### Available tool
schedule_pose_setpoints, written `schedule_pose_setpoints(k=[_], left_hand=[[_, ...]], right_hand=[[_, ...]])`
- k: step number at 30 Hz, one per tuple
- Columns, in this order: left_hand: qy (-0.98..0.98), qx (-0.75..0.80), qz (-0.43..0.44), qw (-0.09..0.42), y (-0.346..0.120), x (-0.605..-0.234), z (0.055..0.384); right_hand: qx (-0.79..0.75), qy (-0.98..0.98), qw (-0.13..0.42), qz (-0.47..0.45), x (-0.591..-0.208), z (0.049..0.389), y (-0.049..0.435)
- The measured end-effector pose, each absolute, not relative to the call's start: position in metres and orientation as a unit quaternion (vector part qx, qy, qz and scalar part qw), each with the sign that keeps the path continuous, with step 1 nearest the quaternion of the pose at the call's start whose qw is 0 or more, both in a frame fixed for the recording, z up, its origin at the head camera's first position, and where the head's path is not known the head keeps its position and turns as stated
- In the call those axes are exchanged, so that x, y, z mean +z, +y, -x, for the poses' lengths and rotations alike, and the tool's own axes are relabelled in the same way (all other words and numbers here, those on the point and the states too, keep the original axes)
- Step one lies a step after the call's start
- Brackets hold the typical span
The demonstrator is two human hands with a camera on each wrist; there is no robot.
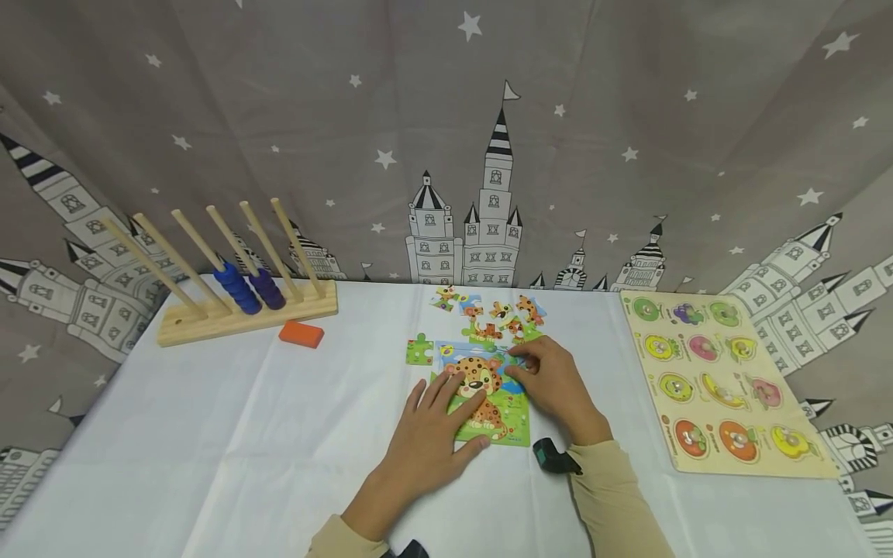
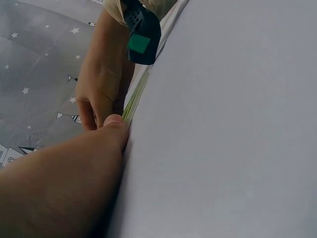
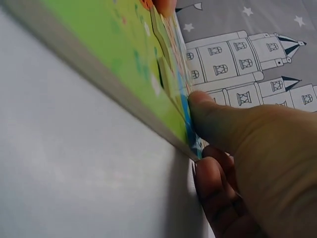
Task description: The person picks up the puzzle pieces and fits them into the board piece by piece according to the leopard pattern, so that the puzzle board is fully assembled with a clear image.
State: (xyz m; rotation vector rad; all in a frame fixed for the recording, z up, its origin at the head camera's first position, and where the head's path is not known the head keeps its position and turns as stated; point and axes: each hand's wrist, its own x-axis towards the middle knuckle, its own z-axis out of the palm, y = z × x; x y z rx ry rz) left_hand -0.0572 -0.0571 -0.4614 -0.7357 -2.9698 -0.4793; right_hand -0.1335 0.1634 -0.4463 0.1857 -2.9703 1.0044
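A jigsaw puzzle board (image 1: 514, 422) with a spotted leopard cub picture lies on the white table. My left hand (image 1: 436, 438) rests palm down over its lower left, fingers spread across the picture. At the upper right corner, my right hand (image 1: 554, 380) has its thumb on the blue part of the face and curled fingers by the edge. Close up in the right wrist view, the thumb (image 3: 213, 116) and fingers pinch around the board's corner (image 3: 190, 148). Some pieces stand slightly proud of the surface there. The left wrist view shows the board (image 2: 136, 99) edge-on.
Loose puzzle pieces (image 1: 486, 332) lie behind the board, with one green piece (image 1: 419, 350) at its upper left. A wooden peg stand (image 1: 247, 322) with blue and purple beads and an orange block (image 1: 301, 334) are left. A fruit knob puzzle (image 1: 718, 426) lies right.
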Motion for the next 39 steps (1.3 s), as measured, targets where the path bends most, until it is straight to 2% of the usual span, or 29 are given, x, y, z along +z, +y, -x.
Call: schedule_pose_setpoints(k=[6, 15, 30, 39], left_hand=[[-0.961, -0.16, 0.222, 0.028, -0.052, -0.463, 0.057], [-0.963, -0.167, 0.212, 0.02, -0.05, -0.463, 0.055], [-0.961, -0.173, 0.214, 0.029, -0.051, -0.463, 0.055], [-0.962, -0.173, 0.209, 0.032, -0.05, -0.463, 0.056]], right_hand=[[0.333, -0.942, 0.001, -0.046, -0.448, 0.134, 0.164], [0.342, -0.938, 0.056, 0.028, -0.455, 0.143, 0.18], [0.335, -0.94, 0.006, 0.06, -0.45, 0.153, 0.185], [0.418, -0.898, 0.061, 0.123, -0.46, 0.155, 0.185]])
